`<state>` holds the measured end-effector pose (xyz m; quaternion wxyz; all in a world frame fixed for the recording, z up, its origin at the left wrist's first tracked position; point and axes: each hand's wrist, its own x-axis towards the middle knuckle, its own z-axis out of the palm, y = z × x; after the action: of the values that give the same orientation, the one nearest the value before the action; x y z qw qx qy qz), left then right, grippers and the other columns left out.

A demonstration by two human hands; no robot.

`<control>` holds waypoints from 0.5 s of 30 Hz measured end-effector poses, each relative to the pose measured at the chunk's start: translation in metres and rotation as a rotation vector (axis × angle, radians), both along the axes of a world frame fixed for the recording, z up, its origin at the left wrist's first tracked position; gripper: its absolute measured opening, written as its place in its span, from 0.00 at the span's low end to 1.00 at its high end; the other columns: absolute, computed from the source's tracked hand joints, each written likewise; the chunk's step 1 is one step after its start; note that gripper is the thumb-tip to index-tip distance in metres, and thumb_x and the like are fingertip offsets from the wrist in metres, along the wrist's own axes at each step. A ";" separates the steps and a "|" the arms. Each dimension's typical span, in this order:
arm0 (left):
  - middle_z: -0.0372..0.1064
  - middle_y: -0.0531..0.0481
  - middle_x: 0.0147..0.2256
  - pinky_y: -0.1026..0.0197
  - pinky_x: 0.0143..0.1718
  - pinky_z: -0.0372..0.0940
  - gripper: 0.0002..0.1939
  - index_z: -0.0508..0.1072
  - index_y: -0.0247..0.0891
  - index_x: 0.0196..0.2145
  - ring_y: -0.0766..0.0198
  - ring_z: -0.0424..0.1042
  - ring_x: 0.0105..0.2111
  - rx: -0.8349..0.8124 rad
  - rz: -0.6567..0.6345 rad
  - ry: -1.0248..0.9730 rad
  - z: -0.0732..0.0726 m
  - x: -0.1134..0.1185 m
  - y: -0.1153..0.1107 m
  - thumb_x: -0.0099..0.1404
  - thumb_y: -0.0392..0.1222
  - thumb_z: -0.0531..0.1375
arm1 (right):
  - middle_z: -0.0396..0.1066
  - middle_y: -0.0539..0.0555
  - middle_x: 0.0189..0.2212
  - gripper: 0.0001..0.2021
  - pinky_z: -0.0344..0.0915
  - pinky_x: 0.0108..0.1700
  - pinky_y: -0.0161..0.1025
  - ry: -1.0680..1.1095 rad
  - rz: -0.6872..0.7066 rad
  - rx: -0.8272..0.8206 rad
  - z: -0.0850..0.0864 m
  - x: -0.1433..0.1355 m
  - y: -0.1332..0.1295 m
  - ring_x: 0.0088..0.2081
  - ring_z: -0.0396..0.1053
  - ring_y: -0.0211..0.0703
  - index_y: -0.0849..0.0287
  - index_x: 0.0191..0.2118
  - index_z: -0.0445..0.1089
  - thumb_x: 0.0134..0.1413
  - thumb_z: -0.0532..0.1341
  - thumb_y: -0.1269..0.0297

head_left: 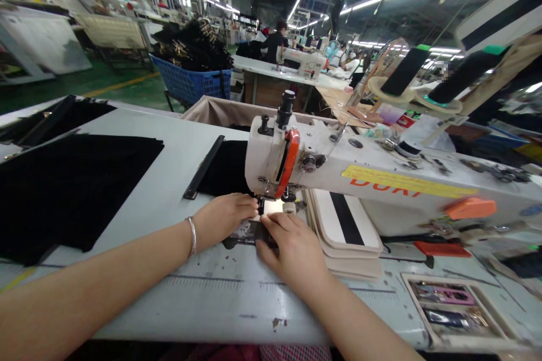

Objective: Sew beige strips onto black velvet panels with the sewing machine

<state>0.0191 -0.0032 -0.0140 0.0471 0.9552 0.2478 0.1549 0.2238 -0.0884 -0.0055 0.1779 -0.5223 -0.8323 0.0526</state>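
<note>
My left hand [228,215], with a bracelet at the wrist, has its fingers pressed together just left of the presser foot [261,205] of a white sewing machine [313,152]. Close on the other side, my right hand [296,242] reaches in with bent fingers at the foot and its thumb lower down. What lies between the fingertips is small and mostly hidden. Behind my left hand a black fabric piece [226,166] with a stiff dark strip along its left edge runs behind the machine head. A lamp lights the needle area.
Stacked pale panels with a black stripe [347,220] lie under the machine arm. A tool tray [455,338] sits at right, black fabric [76,186] at left. Thread cones [406,70] stand behind. Beyond are a full blue basket [190,80] and people at other machines.
</note>
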 end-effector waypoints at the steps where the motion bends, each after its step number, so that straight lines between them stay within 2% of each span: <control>1: 0.74 0.44 0.47 0.54 0.55 0.65 0.14 0.76 0.34 0.42 0.58 0.72 0.49 -0.009 0.015 -0.013 0.000 0.001 0.003 0.67 0.25 0.53 | 0.70 0.57 0.48 0.20 0.64 0.54 0.48 -0.001 -0.009 -0.004 -0.001 0.000 0.002 0.49 0.65 0.51 0.59 0.57 0.68 0.60 0.62 0.61; 10: 0.75 0.48 0.43 0.60 0.52 0.66 0.15 0.78 0.36 0.38 0.61 0.73 0.45 -0.046 0.127 -0.096 -0.004 0.006 0.017 0.65 0.24 0.53 | 0.70 0.60 0.50 0.22 0.63 0.55 0.49 -0.004 -0.065 0.025 -0.005 -0.003 0.010 0.51 0.65 0.53 0.60 0.59 0.66 0.61 0.60 0.58; 15: 0.75 0.49 0.43 0.61 0.52 0.66 0.15 0.78 0.37 0.37 0.61 0.73 0.46 -0.044 0.141 -0.122 -0.005 0.006 0.018 0.65 0.24 0.54 | 0.70 0.59 0.50 0.22 0.62 0.55 0.48 -0.011 -0.074 0.040 -0.006 -0.004 0.010 0.51 0.65 0.52 0.60 0.59 0.66 0.62 0.59 0.58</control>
<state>0.0256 0.0144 -0.0185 0.0718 0.9229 0.3145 0.2102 0.2200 -0.0786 -0.0119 0.1856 -0.5493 -0.8143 0.0264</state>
